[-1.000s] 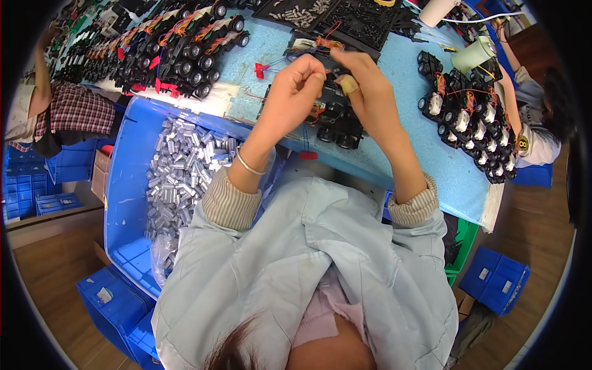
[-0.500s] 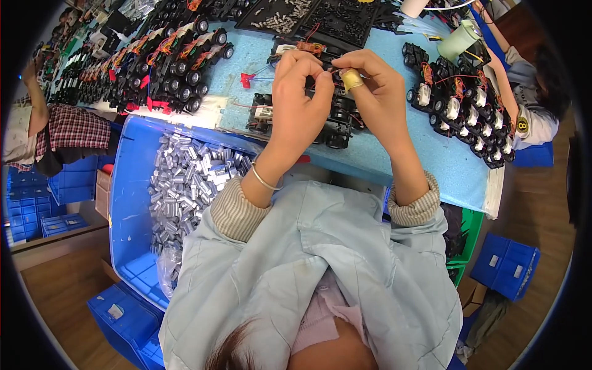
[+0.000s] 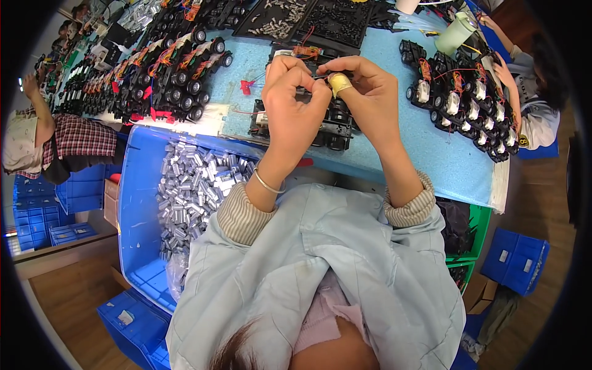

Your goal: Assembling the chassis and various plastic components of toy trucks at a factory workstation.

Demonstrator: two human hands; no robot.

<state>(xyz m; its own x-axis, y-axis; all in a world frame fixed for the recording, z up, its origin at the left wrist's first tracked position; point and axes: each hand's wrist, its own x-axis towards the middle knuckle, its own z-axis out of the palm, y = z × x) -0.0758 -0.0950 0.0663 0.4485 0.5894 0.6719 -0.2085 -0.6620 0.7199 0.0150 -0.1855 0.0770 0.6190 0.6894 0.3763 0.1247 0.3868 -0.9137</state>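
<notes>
Chassis: a black wheeled chassis (image 3: 337, 131) is lying on the blue tabletop (image 3: 419, 157), under both hands.
Left fingers: the left hand (image 3: 291, 111) is curling, thumb and index tips meeting; cannot tell what they are grasping.
Right fingers: the right hand (image 3: 375, 105), a yellow wrap (image 3: 340, 84) covering its thumb, is holding its tips beside the left's; grasp hidden.
Leftward: a red piece (image 3: 246, 87) is lying near; a blue bin (image 3: 137, 216) is holding silver cylinders (image 3: 196, 194).
Rightward: more chassis (image 3: 472, 111) are standing grouped.

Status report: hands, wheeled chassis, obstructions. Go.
Left hand and right hand over work, fingertips close together; grip unclear. Black wheeled chassis on blue tabletop. Hands partly block view of it.
</notes>
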